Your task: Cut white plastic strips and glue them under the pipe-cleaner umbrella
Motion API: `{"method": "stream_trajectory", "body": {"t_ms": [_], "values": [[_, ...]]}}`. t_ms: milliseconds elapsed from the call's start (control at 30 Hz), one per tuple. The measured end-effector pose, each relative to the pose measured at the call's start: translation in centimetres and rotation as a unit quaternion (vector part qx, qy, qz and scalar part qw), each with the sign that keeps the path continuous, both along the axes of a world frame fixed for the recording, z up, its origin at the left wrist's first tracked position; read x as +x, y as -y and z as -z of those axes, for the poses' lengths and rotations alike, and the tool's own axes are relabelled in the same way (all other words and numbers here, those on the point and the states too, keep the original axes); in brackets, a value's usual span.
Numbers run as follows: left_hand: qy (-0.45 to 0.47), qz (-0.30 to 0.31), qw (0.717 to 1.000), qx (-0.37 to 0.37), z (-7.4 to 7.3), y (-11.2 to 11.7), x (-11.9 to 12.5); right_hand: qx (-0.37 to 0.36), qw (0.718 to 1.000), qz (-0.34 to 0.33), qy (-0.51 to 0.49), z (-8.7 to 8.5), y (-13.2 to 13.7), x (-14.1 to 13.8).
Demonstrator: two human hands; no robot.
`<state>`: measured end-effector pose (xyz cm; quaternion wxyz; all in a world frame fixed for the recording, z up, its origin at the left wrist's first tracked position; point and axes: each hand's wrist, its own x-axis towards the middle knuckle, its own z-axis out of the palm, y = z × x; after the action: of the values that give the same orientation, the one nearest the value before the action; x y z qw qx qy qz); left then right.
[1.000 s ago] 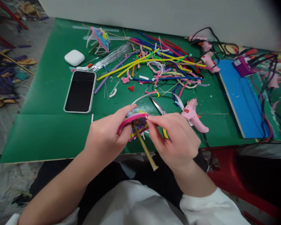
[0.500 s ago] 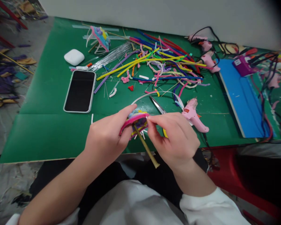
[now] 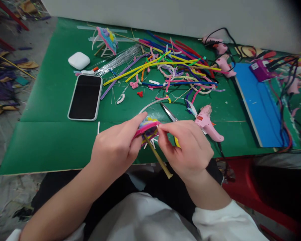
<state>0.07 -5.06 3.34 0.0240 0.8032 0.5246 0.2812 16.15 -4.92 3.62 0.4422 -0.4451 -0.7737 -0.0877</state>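
Fuzzy piece between your two hands

You have the fuzzy piece [image 3: 147, 127] at the near edge of the table [image 3: 52, 144], in the middle, its pink rim toward you. A stick [image 3: 158, 157] slants from its underside, nearer you and to the right. Your left hand [image 3: 115, 142] grips it from the left, thumb and fingers closed on the rim. Your right hand [image 3: 188, 144] is narrow, thumb and forefinger pinching a tiny white tip [image 3: 157, 126] at the rim's right end.

Just beyond your hands, a white strip [image 3: 163, 99] arcs over the table, with the scissors [image 3: 168, 112] partly under your right hand. To the right lies a pink glue gun [image 3: 207, 123]; farther right, a blue board [image 3: 251, 110] and a purple box [image 3: 260, 71]. To the left lies your phone [image 3: 85, 97], with a white case [image 3: 79, 60] beyond it. Pipe cleaners [image 3: 183, 63] are heaped at the far middle; left of them, a second fuzzy piece [image 3: 107, 40] stands tilted.
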Motion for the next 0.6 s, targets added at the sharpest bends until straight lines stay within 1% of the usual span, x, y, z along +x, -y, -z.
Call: {"method": "stream_trajectory", "body": {"t_ms": [333,600], "values": [[-0.005,0.008,0.999,0.042,0.32,-0.21,0.02,-0.010,1.000,0.006,0.008,-0.05,0.10,-0.04],[-0.006,0.015,0.998,0.061,0.40,-0.26,0.07,0.016,1.000,0.007,0.010,0.18,0.02,-0.14]]}}
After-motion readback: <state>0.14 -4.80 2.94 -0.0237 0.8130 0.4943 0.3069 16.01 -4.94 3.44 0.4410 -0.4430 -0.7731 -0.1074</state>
